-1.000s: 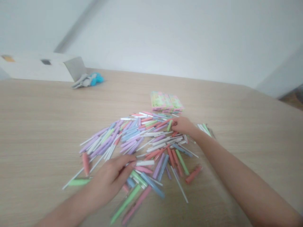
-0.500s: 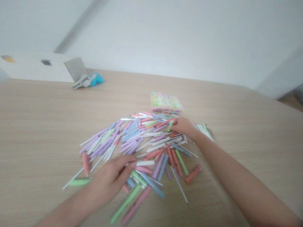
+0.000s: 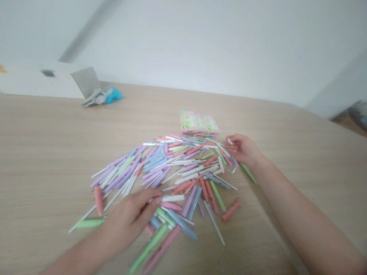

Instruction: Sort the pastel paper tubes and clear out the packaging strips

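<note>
My left hand point(image 3: 133, 214) is closed in a pinch on a short white pen cap point(image 3: 173, 198) at the near side of a spread of pen parts. Beyond the far right edge of that spread, my right hand point(image 3: 242, 149) has its fingers curled around a small white pen part point(image 3: 230, 141); most of it is hidden. Between and around both hands lie many loose purple pen barrels point(image 3: 155, 173), thin white refills point(image 3: 213, 221) and caps in red, green, blue and white. A green pen part point(image 3: 248, 172) rests beside my right wrist.
Behind the spread stand small stacked printed boxes point(image 3: 199, 123) in green and pink. At the back left is a long white carton point(image 3: 37, 84) with its flap open, beside a crumpled grey and blue item point(image 3: 104, 95). A pale wall borders the wooden table point(image 3: 57, 133).
My right hand has moved right, off the far part of the spread, and now holds a small white piece. My left hand keeps its pinch on the white cap. The view has shifted slightly.
</note>
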{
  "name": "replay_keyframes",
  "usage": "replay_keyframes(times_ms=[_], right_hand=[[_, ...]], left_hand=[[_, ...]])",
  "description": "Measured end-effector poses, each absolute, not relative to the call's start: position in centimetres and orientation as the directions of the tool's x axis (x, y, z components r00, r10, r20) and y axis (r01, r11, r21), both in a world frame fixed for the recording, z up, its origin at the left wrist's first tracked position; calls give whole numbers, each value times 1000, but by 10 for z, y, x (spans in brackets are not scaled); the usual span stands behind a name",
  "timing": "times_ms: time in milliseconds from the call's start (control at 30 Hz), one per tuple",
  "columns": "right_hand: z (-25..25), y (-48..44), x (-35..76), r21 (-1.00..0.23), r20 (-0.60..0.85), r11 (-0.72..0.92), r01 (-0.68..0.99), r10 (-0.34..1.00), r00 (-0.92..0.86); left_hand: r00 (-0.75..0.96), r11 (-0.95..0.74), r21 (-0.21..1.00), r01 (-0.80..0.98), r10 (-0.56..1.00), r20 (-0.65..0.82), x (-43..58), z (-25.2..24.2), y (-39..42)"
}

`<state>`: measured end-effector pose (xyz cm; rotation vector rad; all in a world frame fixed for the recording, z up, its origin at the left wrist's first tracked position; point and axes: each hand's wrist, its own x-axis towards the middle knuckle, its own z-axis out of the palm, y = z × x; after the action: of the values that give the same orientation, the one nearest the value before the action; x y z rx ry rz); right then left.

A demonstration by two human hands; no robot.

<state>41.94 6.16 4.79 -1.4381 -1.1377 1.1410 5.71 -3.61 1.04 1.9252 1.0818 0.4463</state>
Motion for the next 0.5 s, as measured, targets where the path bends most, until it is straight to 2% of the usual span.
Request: replay_keyframes(times_ms=[233,267,333,400,500], right_hand=[[49,50,428,-991,-117,-112,-76,991,65],[48,50,428,-994,-105,-102,-38,993,62],[45,52,425,-985,-73,-82,153,995,64],[40,56,421,-920,-49,-72,386,996,70],[29,61,413,-815,-37,-75,575,996,77]], left_hand=[[555,-274,796,540,827,-92,57,12,-36],[554,-282,793,540,828,-83,57,11,-36],[552,-295,787,542,831,-69,57,10,-36],[552,-293,780,553,830,-79,57,10,-36],[556,-296,780,551,827,-78,58,13,-36]])
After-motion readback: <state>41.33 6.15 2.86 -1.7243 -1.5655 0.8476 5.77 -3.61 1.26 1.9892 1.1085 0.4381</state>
